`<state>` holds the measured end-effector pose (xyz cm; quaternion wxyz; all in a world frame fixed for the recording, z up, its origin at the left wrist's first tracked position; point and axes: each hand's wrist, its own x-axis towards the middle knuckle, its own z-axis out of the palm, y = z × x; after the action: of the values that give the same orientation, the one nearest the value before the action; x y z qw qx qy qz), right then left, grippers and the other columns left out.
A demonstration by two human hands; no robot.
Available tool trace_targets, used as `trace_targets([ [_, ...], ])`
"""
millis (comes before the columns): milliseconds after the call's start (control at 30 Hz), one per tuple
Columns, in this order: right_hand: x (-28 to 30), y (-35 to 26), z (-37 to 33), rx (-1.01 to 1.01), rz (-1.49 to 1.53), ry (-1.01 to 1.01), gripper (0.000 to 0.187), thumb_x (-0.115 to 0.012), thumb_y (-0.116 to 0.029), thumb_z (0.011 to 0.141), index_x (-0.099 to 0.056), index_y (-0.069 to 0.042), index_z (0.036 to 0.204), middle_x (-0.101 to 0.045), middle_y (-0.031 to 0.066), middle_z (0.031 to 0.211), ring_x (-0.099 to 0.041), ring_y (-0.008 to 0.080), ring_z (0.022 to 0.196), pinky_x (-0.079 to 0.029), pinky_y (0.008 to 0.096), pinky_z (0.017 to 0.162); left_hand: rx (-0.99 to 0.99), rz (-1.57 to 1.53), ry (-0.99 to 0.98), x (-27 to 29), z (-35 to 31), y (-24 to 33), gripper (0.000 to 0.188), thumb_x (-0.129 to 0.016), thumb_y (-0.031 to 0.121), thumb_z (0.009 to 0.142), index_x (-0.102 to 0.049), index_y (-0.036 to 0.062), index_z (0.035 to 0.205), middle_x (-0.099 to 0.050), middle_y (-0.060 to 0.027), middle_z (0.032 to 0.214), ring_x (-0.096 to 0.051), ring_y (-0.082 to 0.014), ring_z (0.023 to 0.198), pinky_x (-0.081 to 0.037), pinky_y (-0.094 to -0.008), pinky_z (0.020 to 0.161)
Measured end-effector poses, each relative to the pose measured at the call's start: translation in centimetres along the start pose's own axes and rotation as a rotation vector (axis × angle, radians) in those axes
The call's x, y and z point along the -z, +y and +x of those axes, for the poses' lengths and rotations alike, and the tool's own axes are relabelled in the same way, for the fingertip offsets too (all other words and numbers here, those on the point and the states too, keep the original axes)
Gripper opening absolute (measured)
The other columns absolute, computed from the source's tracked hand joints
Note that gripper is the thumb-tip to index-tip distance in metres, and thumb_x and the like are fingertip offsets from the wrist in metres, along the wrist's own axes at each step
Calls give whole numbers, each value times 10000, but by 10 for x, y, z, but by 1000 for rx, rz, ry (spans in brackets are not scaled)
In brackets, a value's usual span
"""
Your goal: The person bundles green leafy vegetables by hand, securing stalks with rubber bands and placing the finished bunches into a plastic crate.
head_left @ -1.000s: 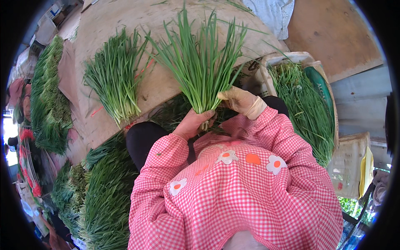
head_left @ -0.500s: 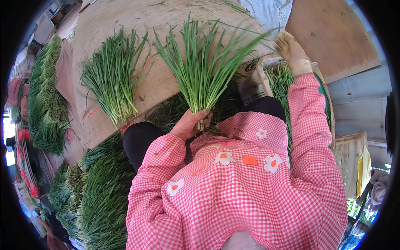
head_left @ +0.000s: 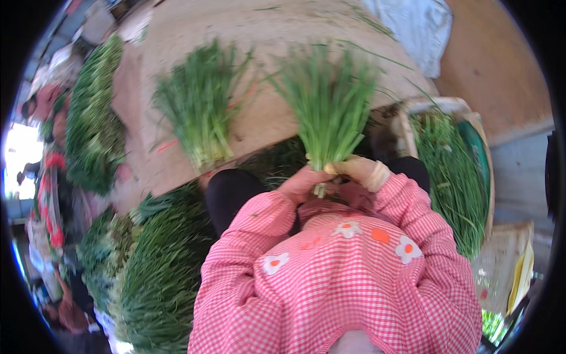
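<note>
In front of my lap stands a bunch of garlic chives, its leaves fanned up over the board's near edge, slightly blurred. My bare left hand is closed round the pale stem ends, which poke out below it. My gloved right hand meets it from the other side, its fingers bent against the stems just above the left hand; some fingertips are hidden. A second chive bunch lies on the wooden board to the left, over a red string.
At the right a pale crate holds loose chives. Chive heaps rise beside my left knee and at the far left. A white cloth lies at the board's far right, by a brown panel.
My right hand has come down from above the crate to the stems beside my left hand. The stray leaves trailing right are drawn in with the bunch. The whole view has shifted.
</note>
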<state>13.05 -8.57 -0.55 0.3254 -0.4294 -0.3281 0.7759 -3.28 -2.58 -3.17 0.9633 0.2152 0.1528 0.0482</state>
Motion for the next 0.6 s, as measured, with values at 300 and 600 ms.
trace_targets([
  [300,-43,-22,-1,215,312,392,559,-665,-155,714,-444,-38,1214,-595,85,927,-590,178,790,-485,293,701,143,309,-144,0,1,-15,382,-618,195,793,-500,5,1102,-573,-90,990,-558,-186,885,-472,-296,754],
  [600,-15,-29,2,-75,-1245,916,588,-552,-170,721,-335,-3,1240,-605,242,831,-604,357,773,-469,436,683,-293,324,79,9,13,8,567,-586,238,808,-333,59,1283,-485,-92,1190,-454,-188,1110,-378,-338,915],
])
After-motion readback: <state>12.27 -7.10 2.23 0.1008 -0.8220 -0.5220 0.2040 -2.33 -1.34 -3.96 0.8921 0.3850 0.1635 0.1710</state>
